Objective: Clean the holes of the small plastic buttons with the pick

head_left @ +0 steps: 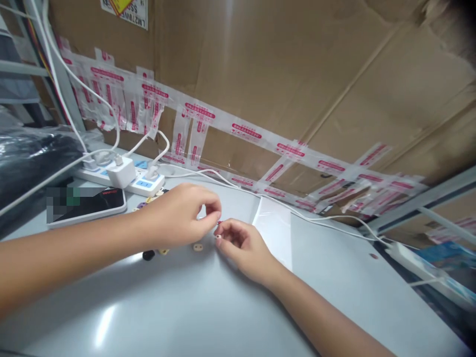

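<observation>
My left hand [186,213] is above the table with thumb and index finger pinched together. A tiny red bit [219,223] shows by its fingertips, and whether those fingers hold it cannot be made out. Close beside it, my right hand [245,248] pinches a small cream button-like piece [218,237] between thumb and fingers. A similar cream piece with two dark holes [198,247] lies on the table under the hands. Partly hidden by my left wrist are a black piece [148,255], a yellowish piece [163,252] and several other small coloured pieces [149,200].
A dark-screened phone-like device [89,206] lies left of the hands. Behind it, a power strip [145,183] carries plugs and white cables. White paper or plastic [275,228] lies on the grey table [178,307]. A large taped cardboard box [260,74] closes off the back.
</observation>
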A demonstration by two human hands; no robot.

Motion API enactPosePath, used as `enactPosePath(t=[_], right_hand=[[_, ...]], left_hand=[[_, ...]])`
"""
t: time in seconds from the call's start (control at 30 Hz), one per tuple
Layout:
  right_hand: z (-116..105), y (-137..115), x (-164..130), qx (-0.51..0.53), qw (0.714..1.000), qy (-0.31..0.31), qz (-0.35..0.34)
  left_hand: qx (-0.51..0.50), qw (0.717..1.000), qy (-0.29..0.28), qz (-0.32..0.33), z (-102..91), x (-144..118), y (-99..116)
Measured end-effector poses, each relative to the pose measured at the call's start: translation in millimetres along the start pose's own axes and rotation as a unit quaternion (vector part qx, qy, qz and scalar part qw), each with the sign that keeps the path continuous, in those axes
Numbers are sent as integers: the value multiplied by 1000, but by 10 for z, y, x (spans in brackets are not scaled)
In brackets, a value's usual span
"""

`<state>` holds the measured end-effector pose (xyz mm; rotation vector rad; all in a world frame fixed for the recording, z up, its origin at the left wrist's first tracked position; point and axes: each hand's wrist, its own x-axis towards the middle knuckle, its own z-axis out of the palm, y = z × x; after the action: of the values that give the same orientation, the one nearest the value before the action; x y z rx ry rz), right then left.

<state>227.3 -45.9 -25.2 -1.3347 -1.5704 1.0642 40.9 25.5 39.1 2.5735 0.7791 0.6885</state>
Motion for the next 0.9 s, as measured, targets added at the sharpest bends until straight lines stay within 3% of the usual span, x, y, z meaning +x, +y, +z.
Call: enactPosePath(t=[0.17,0.27,0.43,0.73,0.9], right_hand=[[-1,36,11,31,998,45,5],[13,48,16,36,996,80,13],[34,83,11,20,993,117,6],[69,57,-50,1,994,105,-3],[43,50,-55,10,995,96,29]], left_hand=[[-24,999,33,-28,118,62,-78],[-5,999,42,19,205,-43,-224],[-20,998,6,62,318,-157,-315],[-52,996,10,78,393,-147,-278],[-38,996,7,76,369,-147,-291]])
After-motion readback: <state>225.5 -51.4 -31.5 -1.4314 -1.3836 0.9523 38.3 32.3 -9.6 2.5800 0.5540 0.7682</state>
